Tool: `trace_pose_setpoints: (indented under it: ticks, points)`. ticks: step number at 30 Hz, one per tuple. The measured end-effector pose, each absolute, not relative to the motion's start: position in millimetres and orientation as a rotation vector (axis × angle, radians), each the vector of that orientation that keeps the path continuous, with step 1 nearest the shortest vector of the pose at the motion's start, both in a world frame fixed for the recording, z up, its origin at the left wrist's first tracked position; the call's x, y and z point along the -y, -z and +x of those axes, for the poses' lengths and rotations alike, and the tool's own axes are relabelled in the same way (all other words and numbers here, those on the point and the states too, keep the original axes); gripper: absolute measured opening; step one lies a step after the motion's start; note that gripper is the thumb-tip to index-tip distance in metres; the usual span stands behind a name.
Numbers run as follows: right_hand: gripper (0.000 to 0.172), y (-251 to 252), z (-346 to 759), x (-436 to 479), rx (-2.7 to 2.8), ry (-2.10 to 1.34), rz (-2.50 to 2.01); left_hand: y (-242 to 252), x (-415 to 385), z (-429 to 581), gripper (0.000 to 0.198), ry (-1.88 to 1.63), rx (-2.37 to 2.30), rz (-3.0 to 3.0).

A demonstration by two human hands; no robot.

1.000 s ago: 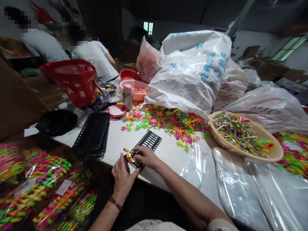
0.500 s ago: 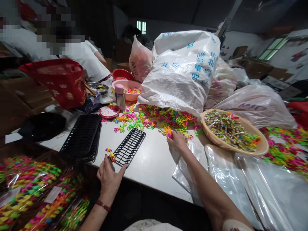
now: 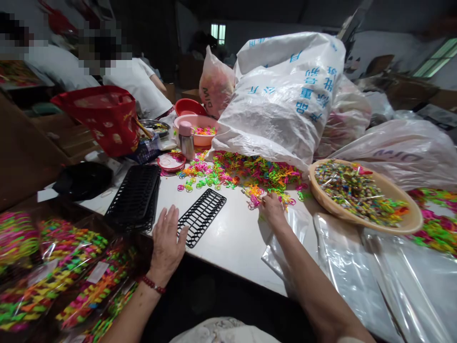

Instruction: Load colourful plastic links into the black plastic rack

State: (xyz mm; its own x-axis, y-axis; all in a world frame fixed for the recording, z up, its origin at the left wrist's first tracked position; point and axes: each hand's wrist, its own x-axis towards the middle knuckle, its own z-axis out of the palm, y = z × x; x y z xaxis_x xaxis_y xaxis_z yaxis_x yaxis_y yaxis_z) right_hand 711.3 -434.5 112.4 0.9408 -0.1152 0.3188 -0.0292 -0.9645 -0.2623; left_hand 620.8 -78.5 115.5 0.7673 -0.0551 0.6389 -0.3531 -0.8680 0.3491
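My left hand (image 3: 167, 244) lies flat with its fingers spread at the near end of a single black grid tray (image 3: 202, 216) on the white table (image 3: 228, 243). Nothing shows in that hand. My right hand (image 3: 272, 208) reaches to the near edge of a loose heap of small bright plastic pieces (image 3: 257, 172). Its fingertips pinch a pink plastic piece (image 3: 253, 200).
A stack of black grid trays (image 3: 136, 196) sits left of the single one. A tan basin of mixed pieces (image 3: 410, 224), a big white sack (image 3: 285, 105) and clear plastic bags (image 3: 342, 271) lie to the right. Packed bags of coloured pieces (image 3: 53, 276) fill the near left. A red bag (image 3: 103, 116), a pink basin (image 3: 185, 125), a flask (image 3: 186, 140) and seated people (image 3: 137, 85) are behind.
My right hand left the black tray and reached right to the heap of pieces. My left hand, which held a small yellow and pink piece, now lies spread by the tray.
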Motion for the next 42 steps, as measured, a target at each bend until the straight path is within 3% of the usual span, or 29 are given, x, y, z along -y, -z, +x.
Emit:
trace_pose_setpoints:
  ticks: [3, 11, 15, 19, 25, 29, 34, 42]
  points:
    - [0.018, -118.3, 704.6, 420.3, 0.003, 0.525, -2.685, -111.4, 76.1, 629.2, 0.053, -0.861, 0.343, 2.511]
    - [0.021, -127.0, 682.7, 347.2, 0.38, 0.37, -2.398, -112.8, 66.2, 626.1, 0.058, -0.798, 0.354, 2.486]
    - [0.023, -121.0, 675.9, 307.0, 0.474, 0.243, -2.257, -113.5, 56.2, 630.6, 0.051, -0.744, 0.39, 2.479]
    - [0.02, -111.9, 671.4, 272.5, 0.262, 0.047, -1.972, -115.9, 47.2, 632.4, 0.047, -0.658, 0.423, 2.462]
    - [0.035, -103.0, 674.9, 231.9, 0.023, -0.307, -1.498, -125.8, 35.9, 628.5, 0.049, -0.521, 0.43, 2.388]
    - [0.027, -101.3, 686.6, 208.4, 0.121, -0.329, -1.539, -125.5, 31.9, 629.0, 0.049, -0.501, 0.423, 2.41]
    - [0.008, -105.9, 698.2, 188.6, 0.357, -0.219, -1.92, -121.2, 30.9, 630.1, 0.05, -0.573, 0.457, 2.446]
    - [0.004, -102.6, 700.3, 183.8, 0.653, -0.139, -2.161, -116.5, 33.5, 632.0, 0.048, -0.756, 0.431, 2.466]
